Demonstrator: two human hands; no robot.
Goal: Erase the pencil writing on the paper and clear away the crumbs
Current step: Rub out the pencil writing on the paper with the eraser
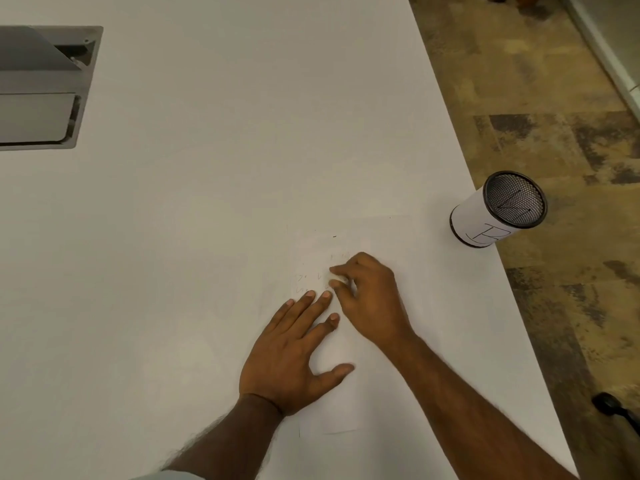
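From my remote seat I see a wide white table [207, 202] filling most of the view. A grey metal hatch [41, 88] is set into it at the far left. Beyond the table's right edge lies a floor [554, 116] of mottled brown and tan patches, and a dark object [616, 408] sits on it low at the right, too cut off to identify. A black mesh cup [498, 209], wrapped in a white sleeve with a drawn letter, stands right at the table's right edge.

The paper [374, 237] lies on the table between the mesh cup and the near edge. It is white on white, so only faint lines show its borders. The pencil writing [304, 282] is pale and broken, just a few thin marks on the sheet's left half, beside the fingertips of both hands.

The left hand [294, 351] lies flat on the paper, fingers straight and spread, thumb out to the side. The right hand [370, 299] sits just past it, fingers curled and pinched on a small pale eraser [337, 282] held against the sheet at the marks. The eraser is blurred and its shape is unclear.
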